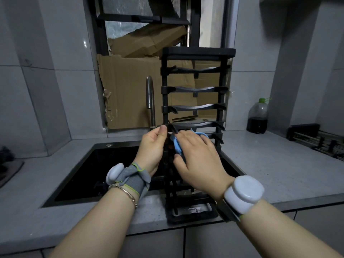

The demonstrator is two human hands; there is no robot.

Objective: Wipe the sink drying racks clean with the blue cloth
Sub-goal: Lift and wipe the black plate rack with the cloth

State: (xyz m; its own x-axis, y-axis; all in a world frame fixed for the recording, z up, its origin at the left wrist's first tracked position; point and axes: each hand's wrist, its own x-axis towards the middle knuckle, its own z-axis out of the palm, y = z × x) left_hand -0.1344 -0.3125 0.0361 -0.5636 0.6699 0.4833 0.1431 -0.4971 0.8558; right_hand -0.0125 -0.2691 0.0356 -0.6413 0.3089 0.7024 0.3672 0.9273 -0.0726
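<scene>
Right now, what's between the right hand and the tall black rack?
Crumpled blue cloth, held by the right hand against the tall black rack; head view.

One view logged: a wide-angle camera on the person's head, stationed at the front edge of the counter point(279, 164), directly before the drying rack point(195, 86). It faced the window point(130, 17) behind the rack and was pitched downward. Range was close, with the rack within arm's reach and filling frame centre. The sink point(104, 164) lay left of the rack. Vertical lines leaned toward the frame edges.
</scene>
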